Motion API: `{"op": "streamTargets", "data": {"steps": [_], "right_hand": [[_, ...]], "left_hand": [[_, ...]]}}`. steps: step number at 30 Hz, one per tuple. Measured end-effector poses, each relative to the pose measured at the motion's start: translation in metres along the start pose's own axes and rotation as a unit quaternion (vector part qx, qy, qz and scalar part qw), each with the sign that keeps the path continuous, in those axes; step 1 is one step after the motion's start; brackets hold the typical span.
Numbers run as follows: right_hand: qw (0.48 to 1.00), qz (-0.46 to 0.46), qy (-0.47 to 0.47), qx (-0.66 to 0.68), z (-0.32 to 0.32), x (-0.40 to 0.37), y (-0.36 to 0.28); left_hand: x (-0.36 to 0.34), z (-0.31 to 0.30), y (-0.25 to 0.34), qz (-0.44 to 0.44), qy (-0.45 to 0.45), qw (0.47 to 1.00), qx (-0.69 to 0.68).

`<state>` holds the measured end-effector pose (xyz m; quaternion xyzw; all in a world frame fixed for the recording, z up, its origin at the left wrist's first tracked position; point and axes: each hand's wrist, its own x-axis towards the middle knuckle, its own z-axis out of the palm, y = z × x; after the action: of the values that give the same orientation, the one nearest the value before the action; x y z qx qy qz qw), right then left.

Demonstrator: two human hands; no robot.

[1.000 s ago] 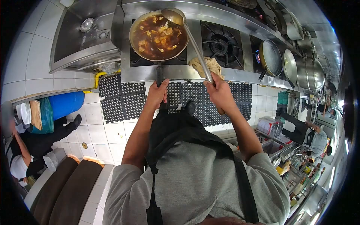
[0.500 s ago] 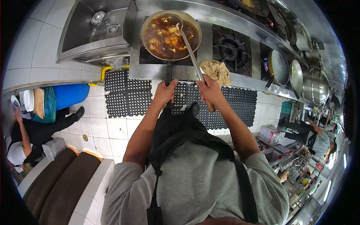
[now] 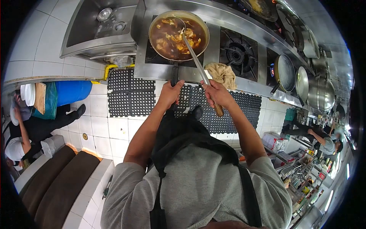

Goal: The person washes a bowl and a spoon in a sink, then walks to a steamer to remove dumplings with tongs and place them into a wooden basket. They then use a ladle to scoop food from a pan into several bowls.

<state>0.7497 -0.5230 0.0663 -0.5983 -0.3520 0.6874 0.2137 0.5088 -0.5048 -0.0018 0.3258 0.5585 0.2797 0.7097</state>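
Note:
A wide pan (image 3: 207, 42) of brown sauce with pale and orange-yellow pieces sits on the left burner. My left hand (image 3: 170, 94) is closed around the pan's black handle (image 3: 174, 73). In my right hand (image 3: 218, 93) is a long metal ladle (image 3: 195, 59), gripped near its wooden end. The ladle's bowl lies in the sauce near the middle of the pan. Beside the pan, just above my right hand, a crumpled tan cloth (image 3: 222, 75) rests on the stove's front edge.
Right of the pan are a bare burner (image 3: 237, 52), a skillet (image 3: 284, 72) over a flame and more pots. A sink (image 3: 95, 38) with a small metal bowl (image 3: 105, 14) is at left. Co-workers (image 3: 16, 147) (image 3: 328, 145) are at both sides. Black mats (image 3: 131, 97) cover the floor.
The view has shifted slightly, so the pan appears farther right. The ladle's bowl still sits in the sauce, and the pieces around it have moved. Both hands keep their grips.

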Motion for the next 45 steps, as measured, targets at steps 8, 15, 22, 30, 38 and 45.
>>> {"op": "streamTargets", "data": {"steps": [8, 15, 22, 30, 38, 45], "right_hand": [[0.998, 0.047, -0.015, -0.035, -0.006, -0.022, -0.004], [0.995, -0.016, 0.041, -0.085, -0.006, -0.071, -0.016], [0.958, -0.141, 0.184, -0.172, 0.007, -0.042, -0.015], [0.914, -0.185, 0.273, -0.236, 0.030, 0.015, 0.004], [0.934, -0.151, 0.211, -0.247, 0.030, 0.011, -0.006], [0.871, -0.194, 0.200, -0.405, 0.005, -0.026, -0.019]], "left_hand": [[0.005, 0.000, -0.005, -0.008, 0.013, 1.000, 0.009], [0.002, -0.004, -0.004, -0.017, -0.011, 1.000, -0.012], [0.004, -0.005, -0.005, -0.021, -0.008, 1.000, -0.020], [0.004, -0.003, -0.004, -0.012, -0.005, 1.000, -0.020], [0.003, -0.004, -0.002, -0.014, -0.007, 1.000, -0.011], [0.004, -0.006, -0.003, -0.016, -0.008, 1.000, -0.024]]}}
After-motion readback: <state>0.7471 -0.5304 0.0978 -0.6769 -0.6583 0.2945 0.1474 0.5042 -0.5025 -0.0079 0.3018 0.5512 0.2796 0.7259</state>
